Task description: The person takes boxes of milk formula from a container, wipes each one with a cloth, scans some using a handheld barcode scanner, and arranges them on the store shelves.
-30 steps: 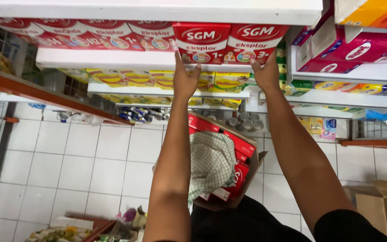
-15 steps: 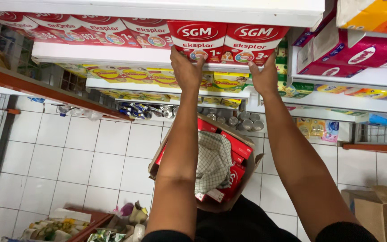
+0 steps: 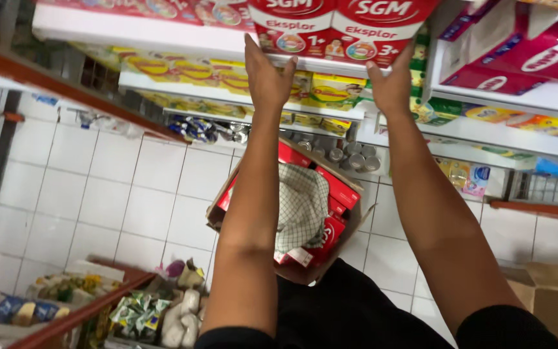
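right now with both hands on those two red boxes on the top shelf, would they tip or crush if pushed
The two red boxes look like stiff cardboard, so probably no crushing. They stand tall at the shelf edge, so may tip. The left hand and right hand press low, likely sliding them.

Red boxes (image 3: 347, 26) cut off by top edge; checked cloth (image 3: 301, 207) hides carton (image 3: 350, 187) contents; lower-shelf cans (image 3: 350, 158) too small to ID.
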